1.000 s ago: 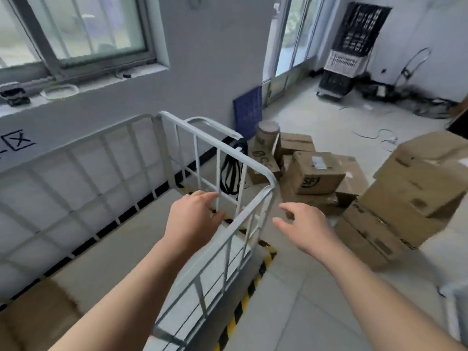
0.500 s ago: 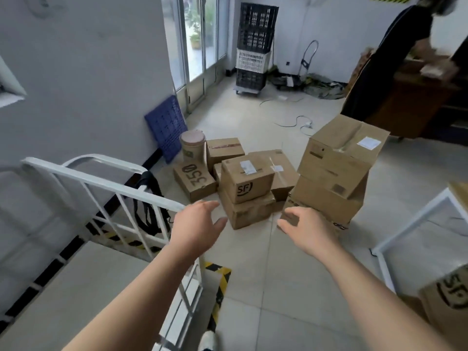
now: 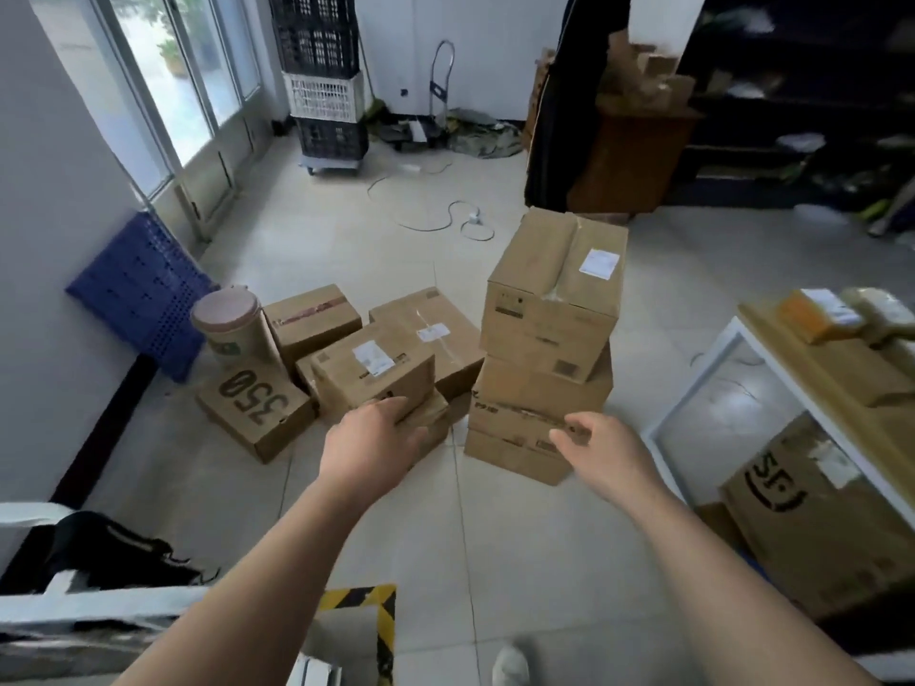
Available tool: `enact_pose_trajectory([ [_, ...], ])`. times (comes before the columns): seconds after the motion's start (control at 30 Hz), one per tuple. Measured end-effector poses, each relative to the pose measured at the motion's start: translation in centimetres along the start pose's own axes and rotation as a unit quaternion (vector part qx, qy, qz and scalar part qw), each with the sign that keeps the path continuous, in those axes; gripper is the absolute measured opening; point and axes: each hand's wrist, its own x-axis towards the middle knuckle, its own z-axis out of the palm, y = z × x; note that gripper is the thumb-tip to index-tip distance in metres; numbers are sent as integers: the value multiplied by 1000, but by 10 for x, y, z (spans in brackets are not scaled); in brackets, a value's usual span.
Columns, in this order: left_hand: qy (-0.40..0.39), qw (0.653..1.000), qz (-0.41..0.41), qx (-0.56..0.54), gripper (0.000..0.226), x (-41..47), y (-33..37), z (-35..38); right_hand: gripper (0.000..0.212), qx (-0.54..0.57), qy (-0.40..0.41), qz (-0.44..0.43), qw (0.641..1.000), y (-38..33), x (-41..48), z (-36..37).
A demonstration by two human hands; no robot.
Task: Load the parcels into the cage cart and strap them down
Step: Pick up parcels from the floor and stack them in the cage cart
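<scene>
Both hands are empty and reach forward over the floor. The left hand (image 3: 371, 450) has its fingers loosely spread, and its fingertips overlap a low carton (image 3: 433, 419) in view, though whether they touch cannot be told. The right hand (image 3: 606, 455) is likewise open, fingers slightly bent, just short of the foot of a stack of cartons (image 3: 539, 388).

Nearest, at the lower left edge of view, only a white rail of the cage cart (image 3: 94, 609) shows. Black webbing, probably the strap (image 3: 114, 549), is draped over it, bunched and unused. The cart's inside is out of view, so what it holds cannot be told.

Past the hands the parcels lie in a cluster on the floor. A shoebox marked 350 (image 3: 257, 410) is at the left, and a labelled carton (image 3: 371, 371) sits on the low one. Two more cartons lie behind them, and a cardboard tube (image 3: 232, 329) stands near the wall. The stack rises just right of the cluster. At the right, an SF carton (image 3: 812, 512) sits under a white-framed table (image 3: 686, 403).

Farther off, a blue plastic panel (image 3: 138, 289) leans on the wall. Stacked crates (image 3: 324, 81) and a hand truck (image 3: 440, 86) stand at the far end.

By my reading the job is at an early stage. A pickup is about to begin, many parcels await loading, and strapping is not yet started.
</scene>
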Motion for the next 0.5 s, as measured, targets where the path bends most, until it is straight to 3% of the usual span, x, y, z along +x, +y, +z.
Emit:
enact_pose_trajectory([
  [0.17, -17, 1000, 21, 1, 31, 76, 44, 27, 49, 7, 22, 30, 999, 28, 74, -25],
  [0.5, -20, 1000, 12, -5, 57, 230, 134, 84, 53, 36, 29, 71, 996, 74, 233, -74],
])
